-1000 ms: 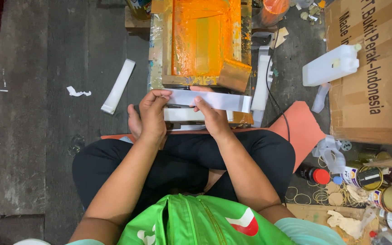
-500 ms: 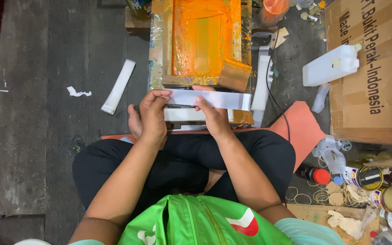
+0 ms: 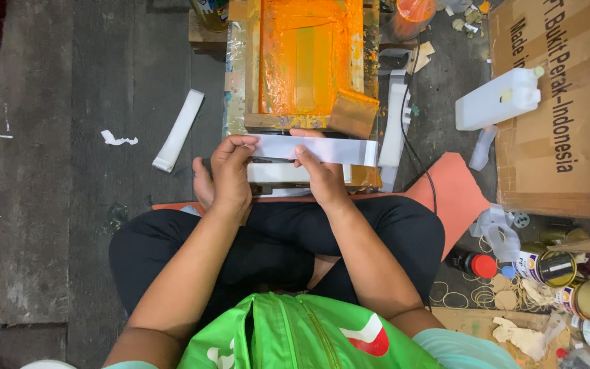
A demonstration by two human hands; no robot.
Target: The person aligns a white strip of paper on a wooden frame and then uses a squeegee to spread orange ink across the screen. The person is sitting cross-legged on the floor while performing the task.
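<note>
I sit cross-legged on the floor. Both hands hold a long white strip (image 3: 336, 149) flat in front of me. My left hand (image 3: 230, 174) pinches its left end, and my right hand (image 3: 319, 174) presses its middle from below. Under the strip lies a small stack of more white strips (image 3: 271, 173). Just beyond stands an orange, ink-covered screen frame (image 3: 305, 58) with a brown squeegee block (image 3: 353, 113) at its near right corner.
A folded white strip (image 3: 179, 130) and a paper scrap (image 3: 117, 139) lie on the grey floor to the left. To the right are a white plastic jug (image 3: 496, 101), a large cardboard box (image 3: 561, 102), an orange mat (image 3: 448, 195), cans and rubber bands (image 3: 561, 270).
</note>
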